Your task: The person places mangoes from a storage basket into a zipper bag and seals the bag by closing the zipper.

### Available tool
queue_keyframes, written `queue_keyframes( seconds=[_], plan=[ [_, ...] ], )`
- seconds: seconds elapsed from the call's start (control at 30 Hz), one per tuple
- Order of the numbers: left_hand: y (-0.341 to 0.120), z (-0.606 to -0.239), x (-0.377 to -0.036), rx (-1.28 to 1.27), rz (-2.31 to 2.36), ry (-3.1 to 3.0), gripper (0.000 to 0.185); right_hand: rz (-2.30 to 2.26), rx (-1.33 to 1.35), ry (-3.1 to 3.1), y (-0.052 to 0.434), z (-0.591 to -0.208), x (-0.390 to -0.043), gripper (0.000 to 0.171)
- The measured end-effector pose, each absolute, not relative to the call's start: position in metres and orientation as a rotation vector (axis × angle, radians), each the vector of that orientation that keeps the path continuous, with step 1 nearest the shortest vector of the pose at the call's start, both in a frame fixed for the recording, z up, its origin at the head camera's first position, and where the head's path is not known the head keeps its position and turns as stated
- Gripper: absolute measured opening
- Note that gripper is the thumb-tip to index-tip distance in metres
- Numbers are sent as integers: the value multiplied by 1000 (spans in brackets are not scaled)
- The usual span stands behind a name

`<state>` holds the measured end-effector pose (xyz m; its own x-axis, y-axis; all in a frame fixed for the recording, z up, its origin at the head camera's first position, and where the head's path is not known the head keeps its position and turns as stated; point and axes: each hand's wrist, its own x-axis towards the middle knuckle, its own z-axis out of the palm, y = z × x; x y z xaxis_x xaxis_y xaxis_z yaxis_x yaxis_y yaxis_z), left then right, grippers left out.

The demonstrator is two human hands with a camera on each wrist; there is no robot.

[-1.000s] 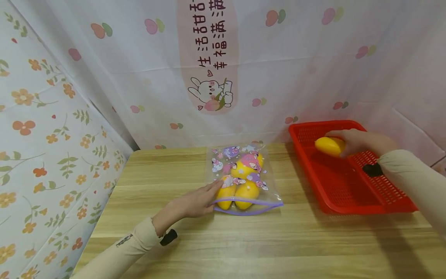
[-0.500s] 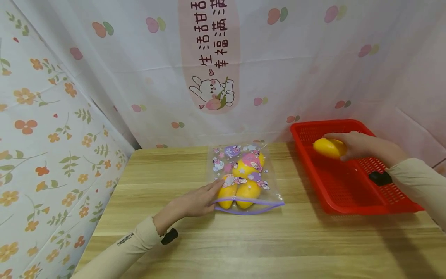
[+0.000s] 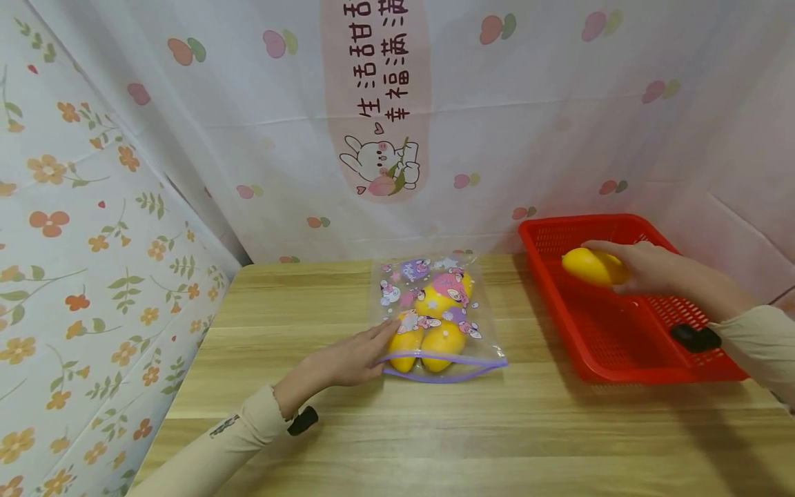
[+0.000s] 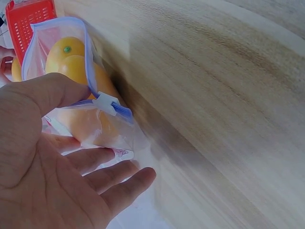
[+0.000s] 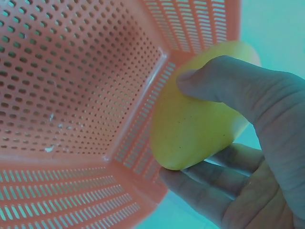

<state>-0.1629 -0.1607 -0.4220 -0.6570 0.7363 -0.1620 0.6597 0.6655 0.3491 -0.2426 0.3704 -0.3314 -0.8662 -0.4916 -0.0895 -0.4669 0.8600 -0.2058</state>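
Observation:
In the head view, my right hand (image 3: 646, 266) grips a yellow mango (image 3: 586, 267) above the red basket (image 3: 574, 338). The right wrist view shows its thumb across the mango (image 5: 190, 124) and the fingers beneath, with the perforated basket wall (image 5: 81, 71) behind. A clear zip bag (image 3: 487, 331) with purple edging and cartoon prints lies on the table, several mangoes (image 3: 444, 342) inside. My left hand (image 3: 354, 355) holds the bag's left side by its mouth. In the left wrist view, the thumb lies against the zip edge near a white slider (image 4: 106, 103), fingers behind the film.
The wooden table (image 3: 298, 304) extends left and in front of the bag. A printed curtain (image 3: 279, 193) hangs along the back, and a floral cloth (image 3: 105, 276) stands at the left.
My right hand has shifted a little to the right with the mango, still above the basket. The left hand and the zip bag have stayed in place.

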Motion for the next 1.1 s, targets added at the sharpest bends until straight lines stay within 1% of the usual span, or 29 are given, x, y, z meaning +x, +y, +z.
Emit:
queue_keyframes(
  seconds=[0.43,0.77,1.1],
  plan=[
    [-160,-421,-163,1118,380,2594,79,-339,-670,2954,373,-336,-224,85],
    [-160,-421,-163,1134,383,2589,79,-510,-681,3025,369,-343,-207,86],
    [-160,-423,-163,1107,382,2594,75,-597,-701,3066,364,-347,-201,83]
  ],
)
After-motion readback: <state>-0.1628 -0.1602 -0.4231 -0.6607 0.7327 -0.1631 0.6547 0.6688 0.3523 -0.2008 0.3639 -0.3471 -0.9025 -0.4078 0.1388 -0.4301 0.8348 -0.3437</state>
